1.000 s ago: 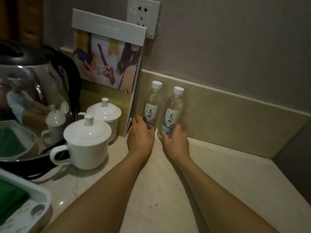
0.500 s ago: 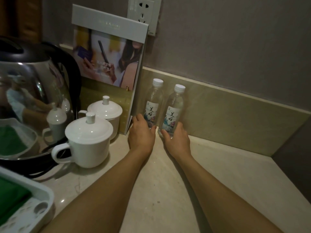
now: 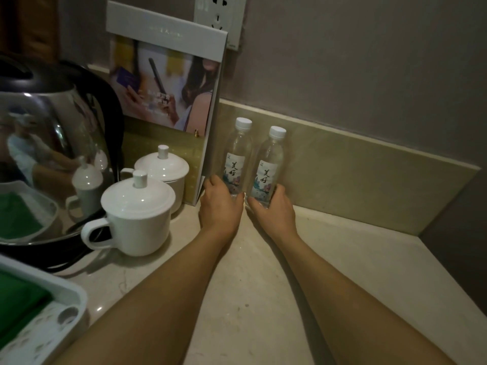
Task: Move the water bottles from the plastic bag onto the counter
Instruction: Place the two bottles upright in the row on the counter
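1. Your left hand grips the base of the left water bottle, thumb on its left side and fingers curled round its front; the bottle stands upright on the counter, close against the tiled backsplash.
2. Your right hand grips the base of the right water bottle in the same way; this bottle stands upright just beside the first, the two nearly touching; both carry white caps and printed labels.
3. A standing brochure leans against the wall just left of the left bottle; a wall socket sits above it.
4. Two white lidded cups stand left of your hands, one behind the other; a steel electric kettle stands beside them; a white tray with green contents lies at the lower left edge.
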